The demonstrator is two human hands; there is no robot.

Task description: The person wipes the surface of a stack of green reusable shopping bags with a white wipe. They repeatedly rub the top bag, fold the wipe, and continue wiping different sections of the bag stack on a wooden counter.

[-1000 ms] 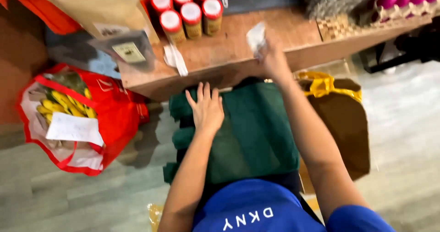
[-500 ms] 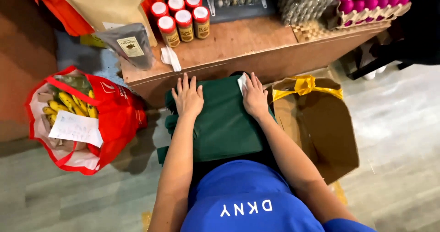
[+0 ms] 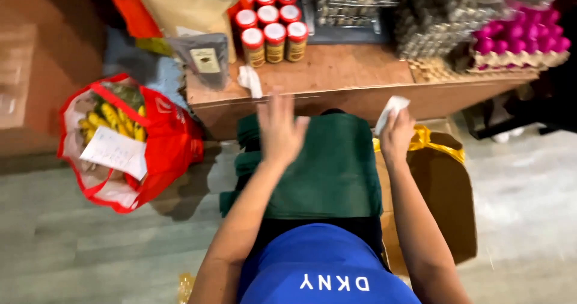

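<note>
Fingers (image 3: 393,121) of the right hand (image 3: 395,137) pinch a white cloth (image 3: 390,110); left hand (image 3: 279,130) spreads open above the green fabric (image 3: 327,169).

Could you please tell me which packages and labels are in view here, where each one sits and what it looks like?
Jars: back of the wooden counter, red lids, yellow-brown labels.
Dark pouch: counter's left end, grey, small pale label.
Tan paper sack: behind the pouch, large.
Red bag: floor, left, holding bananas and a white paper slip.
Egg trays: counter's right end, pink eggs.

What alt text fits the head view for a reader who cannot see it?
A left hand lifts over a folded green cloth while the right hand holds a white wipe. A wooden counter of jars lies ahead.
</note>
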